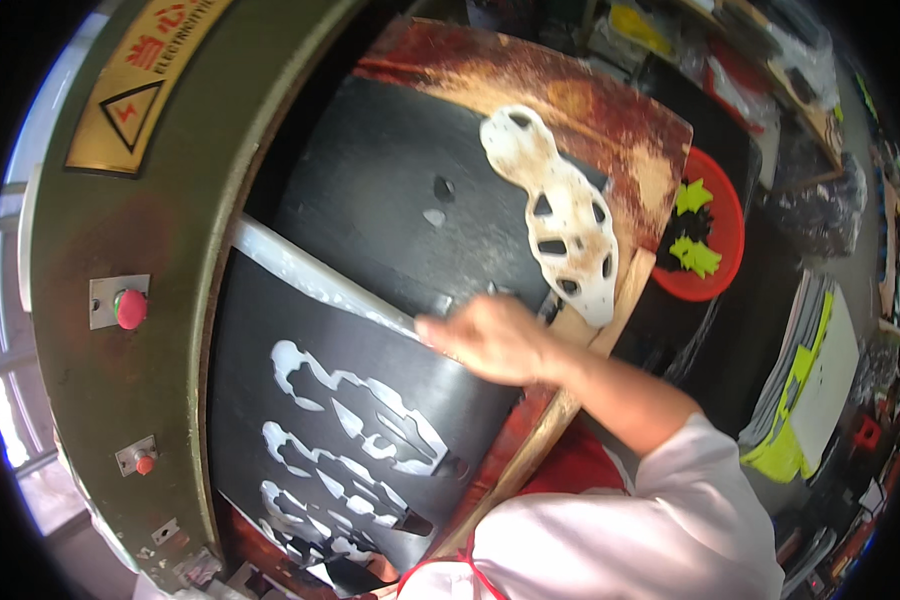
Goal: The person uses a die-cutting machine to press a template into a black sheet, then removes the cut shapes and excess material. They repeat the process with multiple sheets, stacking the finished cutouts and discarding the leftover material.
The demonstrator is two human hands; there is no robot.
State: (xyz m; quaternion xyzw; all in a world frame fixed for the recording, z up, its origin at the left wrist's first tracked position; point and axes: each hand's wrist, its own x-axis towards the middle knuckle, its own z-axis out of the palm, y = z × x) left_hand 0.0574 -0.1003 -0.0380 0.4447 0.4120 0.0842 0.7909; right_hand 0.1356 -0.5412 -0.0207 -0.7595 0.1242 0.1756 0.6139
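Note:
My right hand (490, 340) has its fingers curled at the far edge of a black sheet (450, 390), by the end of a pale, shiny strip (320, 285) along that edge. Irregular cut-outs in the sheet show white in several repeated groups. Beyond lies a dark board (370, 150) with a small dark hole and a pale chip. On the board's right side rests a long white, brown-stained plate (567, 215) pierced by several holes. At the lower edge a small bit of my left hand (382, 568) shows beside the sheet; its fingers are hidden.
A green machine frame (160, 240) with red buttons (130, 309) and a yellow warning plate (135, 90) stands at the left. Worn reddish wood (640, 130) borders the board. To the right are a red bowl (720, 270) with bright green pieces and stacked sheets (800, 380).

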